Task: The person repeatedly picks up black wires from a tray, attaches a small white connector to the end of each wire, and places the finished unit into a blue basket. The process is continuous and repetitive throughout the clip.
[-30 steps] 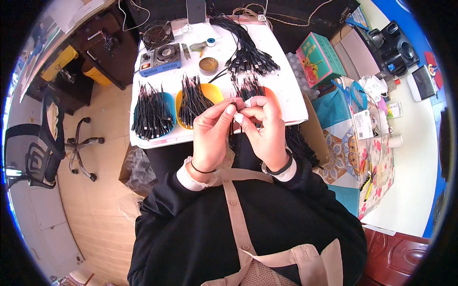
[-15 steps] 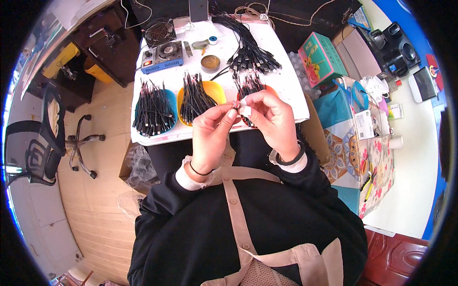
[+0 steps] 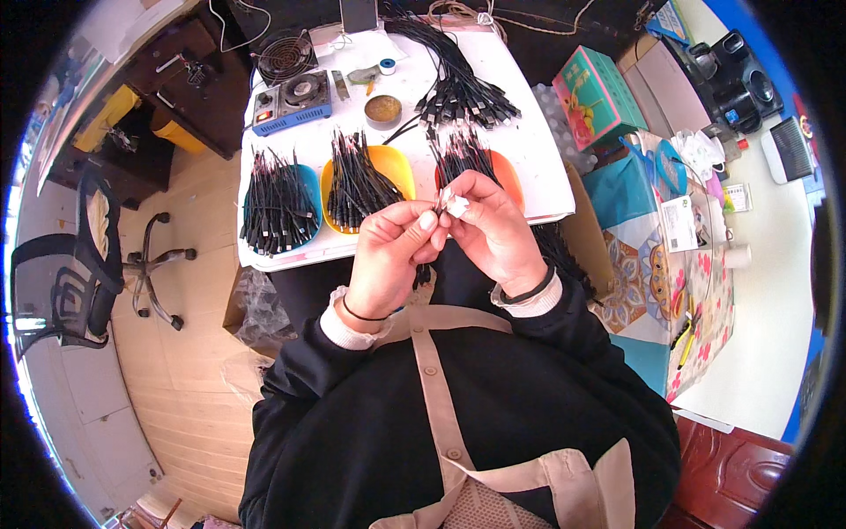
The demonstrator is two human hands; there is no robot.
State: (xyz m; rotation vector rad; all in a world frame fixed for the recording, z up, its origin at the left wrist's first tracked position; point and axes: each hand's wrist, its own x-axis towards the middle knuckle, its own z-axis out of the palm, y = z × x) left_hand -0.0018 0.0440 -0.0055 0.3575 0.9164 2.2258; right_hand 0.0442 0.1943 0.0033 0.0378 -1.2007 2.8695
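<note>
Both hands meet in front of the table's near edge. My left hand [image 3: 388, 247] pinches a black cable [image 3: 423, 275] between thumb and fingers, its lower part hanging below the hand. The thin wires at its top lie between both sets of fingertips, too small to make out well. My right hand [image 3: 498, 234] is closed on these wires, with a white wrapping [image 3: 456, 205] around its thumb tip. Just beyond stand three bowls of short black cables: a blue bowl [image 3: 312, 185], a yellow bowl [image 3: 395, 163] and an orange bowl [image 3: 508, 181] partly behind my right hand.
Farther back on the white table [image 3: 352, 128] are a blue device with a fan [image 3: 295, 101], a round tin [image 3: 383, 110], a small spool [image 3: 387, 66] and a big cable bundle [image 3: 467, 97]. A green-pink box [image 3: 597, 97] stands right. An office chair [image 3: 70, 256] is at left.
My hands have come closer together and my right fingers have turned, so the white wrapping shows more. The black cable's end now shows below my left hand. The view has shifted slightly.
</note>
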